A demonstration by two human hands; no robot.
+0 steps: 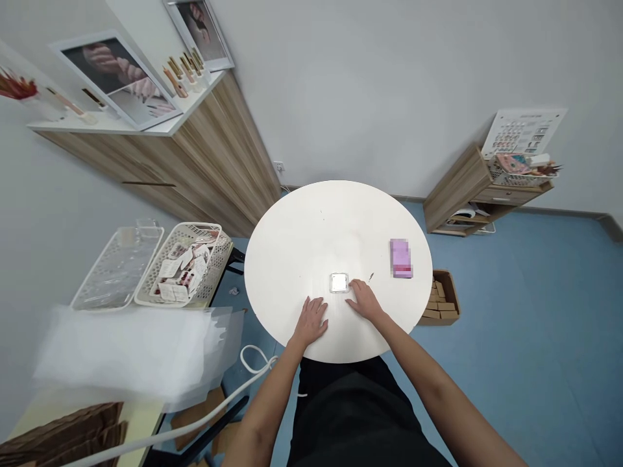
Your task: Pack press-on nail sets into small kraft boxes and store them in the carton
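A small clear square box (339,283) lies on the round white table (302,246), near its front edge. My right hand (364,300) rests flat on the tabletop just right of the box, fingertips beside it, fingers spread and holding nothing. My left hand (311,319) lies flat on the table a little to the left and below the box, fingers stretched out and empty. A tiny dark thin item (370,277) sits just right of my right hand. A pink rectangular object (401,258) lies further right on the table.
Two white lattice baskets (182,266) stand on a side table at left, one with small packets. Clear plastic sheeting (131,344) lies in front of them. A cardboard box of brown packs (440,298) sits on the blue floor at right. Wooden cabinets line the walls.
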